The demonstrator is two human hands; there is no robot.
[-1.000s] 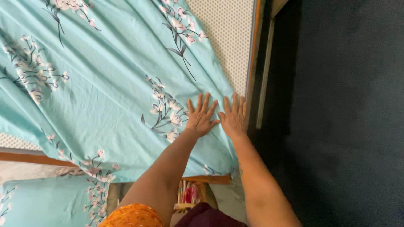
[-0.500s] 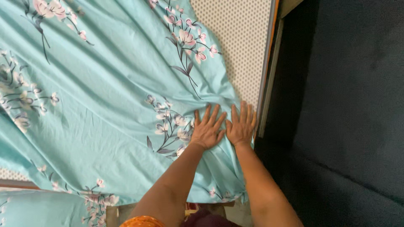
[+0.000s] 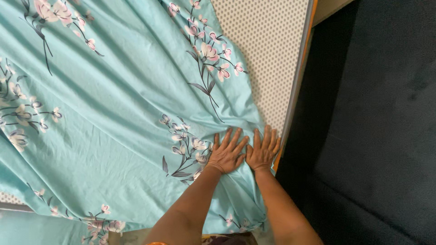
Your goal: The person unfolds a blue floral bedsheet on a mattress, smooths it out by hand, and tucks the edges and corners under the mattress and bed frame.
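A light turquoise bedsheet (image 3: 118, 122) printed with pink and white flower sprays lies spread over a mattress (image 3: 268, 50) with a white dotted cover. My left hand (image 3: 227, 152) presses flat on the sheet near its right edge, fingers spread, beside a flower print. Right next to it, my right hand (image 3: 264, 149) also lies flat on the sheet, fingers apart, close to the mattress's right edge. Neither hand holds anything. The sheet shows creases fanning out from the hands.
The bed's grey and orange side rail (image 3: 297, 86) runs along the mattress edge. To the right is a dark blue-black surface (image 3: 381, 127). A matching turquoise pillow or fold (image 3: 27, 229) shows at the bottom left.
Both hands have stayed flat and side by side on the sheet, shifting slightly toward the mattress's right edge. The view has moved, showing more of the sheet's upper part.
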